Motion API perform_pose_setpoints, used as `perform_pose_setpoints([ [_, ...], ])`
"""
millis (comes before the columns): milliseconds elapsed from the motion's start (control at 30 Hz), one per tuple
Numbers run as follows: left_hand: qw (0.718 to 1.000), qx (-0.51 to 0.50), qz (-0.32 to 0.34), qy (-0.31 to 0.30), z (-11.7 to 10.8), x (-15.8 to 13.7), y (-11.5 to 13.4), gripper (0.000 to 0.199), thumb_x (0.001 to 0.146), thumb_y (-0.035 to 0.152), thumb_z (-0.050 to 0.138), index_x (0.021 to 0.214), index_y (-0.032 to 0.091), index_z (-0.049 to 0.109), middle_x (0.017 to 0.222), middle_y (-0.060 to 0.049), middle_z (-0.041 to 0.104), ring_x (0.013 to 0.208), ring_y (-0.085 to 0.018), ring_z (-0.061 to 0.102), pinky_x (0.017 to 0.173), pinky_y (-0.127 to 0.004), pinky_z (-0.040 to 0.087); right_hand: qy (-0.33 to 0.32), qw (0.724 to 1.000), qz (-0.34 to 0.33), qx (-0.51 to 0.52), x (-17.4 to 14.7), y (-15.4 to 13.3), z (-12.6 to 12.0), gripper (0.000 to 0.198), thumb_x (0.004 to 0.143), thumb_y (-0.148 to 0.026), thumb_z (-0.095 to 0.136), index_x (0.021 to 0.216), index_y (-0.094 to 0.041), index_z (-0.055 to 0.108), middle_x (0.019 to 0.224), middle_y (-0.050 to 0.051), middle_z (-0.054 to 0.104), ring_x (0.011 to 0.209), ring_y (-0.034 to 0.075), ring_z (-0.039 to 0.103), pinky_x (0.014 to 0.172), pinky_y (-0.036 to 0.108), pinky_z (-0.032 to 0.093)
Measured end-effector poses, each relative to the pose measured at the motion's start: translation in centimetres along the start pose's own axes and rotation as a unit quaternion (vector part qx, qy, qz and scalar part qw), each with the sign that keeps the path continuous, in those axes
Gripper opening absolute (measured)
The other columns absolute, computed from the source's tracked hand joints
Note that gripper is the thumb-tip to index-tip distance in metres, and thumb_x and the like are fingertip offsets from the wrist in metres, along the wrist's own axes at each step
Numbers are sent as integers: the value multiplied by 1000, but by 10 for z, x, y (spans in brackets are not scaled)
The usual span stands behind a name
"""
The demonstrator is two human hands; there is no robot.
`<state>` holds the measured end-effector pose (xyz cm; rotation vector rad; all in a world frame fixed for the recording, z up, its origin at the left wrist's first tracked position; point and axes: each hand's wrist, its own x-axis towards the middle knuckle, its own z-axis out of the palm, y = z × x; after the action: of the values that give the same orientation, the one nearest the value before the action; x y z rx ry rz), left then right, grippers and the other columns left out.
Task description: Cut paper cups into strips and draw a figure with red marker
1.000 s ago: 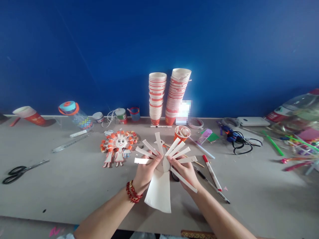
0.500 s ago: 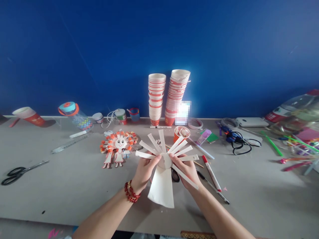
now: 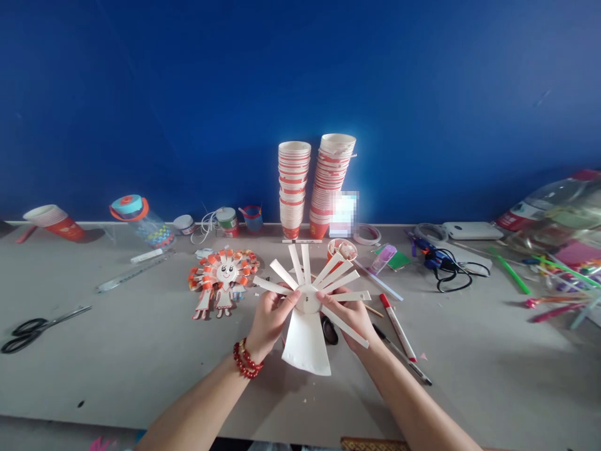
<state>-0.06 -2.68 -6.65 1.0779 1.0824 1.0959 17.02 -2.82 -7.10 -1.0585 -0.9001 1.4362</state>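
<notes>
Between my hands is a cut paper cup (image 3: 307, 344), its white inner side facing me. Narrow strips fan out around its round base, and one wide flap hangs down toward me. My left hand (image 3: 272, 316) pinches the left side of the base, thumb on top. On the right side, my right hand (image 3: 350, 313) grips it the same way, with strips lying across the fingers. Black scissor handles (image 3: 330, 330) show partly beneath the cut cup. To the left lie finished paper-cup dolls (image 3: 226, 275) with orange-tipped curled strips around a drawn face.
Two tall stacks of paper cups (image 3: 294, 188) stand against the blue wall. A cup with scraps (image 3: 342, 250) is in front of them. Scissors (image 3: 42, 326) lie at far left; a red marker (image 3: 398, 327) and a black pen (image 3: 402, 355) lie right of my hands. A glue gun (image 3: 439, 257) rests farther right.
The cut cup has tilted slightly in my hands; its wide flap has swung a little to the right and up, and some upper strips have shifted. Both hands keep their grip.
</notes>
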Motion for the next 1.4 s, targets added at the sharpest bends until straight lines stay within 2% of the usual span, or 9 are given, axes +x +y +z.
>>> perform_pose_setpoints([
  [133,1000,17,1,20,0,1,-2,30,82,47,66,79,17,68,73,-4,70,67,-17,66,57,-24,49,10,1000,-5,-1,-1,1,1,32,67,-44,84,77,-17,72,68,3,71,56,17,60,53,27,47],
  [233,997,37,27,66,0,2,-1,32,82,49,64,71,19,67,66,-2,66,64,-18,64,56,-25,49,32,999,-4,-17,0,3,0,35,64,-46,85,75,-16,71,65,4,70,56,17,60,51,27,46],
  [400,992,-1,68,106,-2,4,5,26,85,49,60,90,24,65,82,-3,70,79,-21,67,67,-30,54,47,999,-21,-2,2,4,-3,36,64,-45,86,76,-16,70,69,5,71,60,19,62,55,29,49],
  [567,995,7,66,74,-4,6,6,26,80,46,68,80,20,69,77,-4,70,75,-22,66,65,-28,51,42,999,-5,7,1,2,-1,36,63,-46,86,77,-16,70,68,4,70,59,18,61,55,29,48],
  [733,995,-14,31,96,-2,5,5,27,73,44,75,73,18,71,63,-1,67,65,-18,63,62,-27,48,16,1000,0,3,0,2,-1,36,64,-48,85,77,-16,71,72,4,69,65,19,61,60,29,48],
  [900,990,-115,-9,77,3,0,16,23,73,43,73,71,19,71,66,-3,69,65,-20,65,66,-32,52,8,999,13,31,1,4,-1,36,66,-46,84,81,-16,70,71,2,68,63,18,60,63,31,49],
  [1133,993,-119,17,18,4,2,13,24,76,42,72,78,18,70,75,-4,72,73,-21,67,74,-33,53,5,999,20,29,-2,1,2,40,66,-48,84,83,-15,70,77,6,70,68,22,64,67,35,51],
  [1267,993,-113,-6,-17,5,2,13,28,79,46,68,74,19,71,76,-7,73,76,-24,68,70,-34,54,-16,999,16,38,-2,0,4,39,67,-48,83,84,-15,71,80,7,71,71,23,65,69,35,51],
  [1400,992,-128,0,-1,7,-2,15,26,78,46,68,76,20,71,79,-6,73,81,-25,69,74,-35,54,-4,1000,-2,13,-2,1,3,37,67,-48,83,82,-16,72,79,7,72,73,23,65,68,33,51],
])
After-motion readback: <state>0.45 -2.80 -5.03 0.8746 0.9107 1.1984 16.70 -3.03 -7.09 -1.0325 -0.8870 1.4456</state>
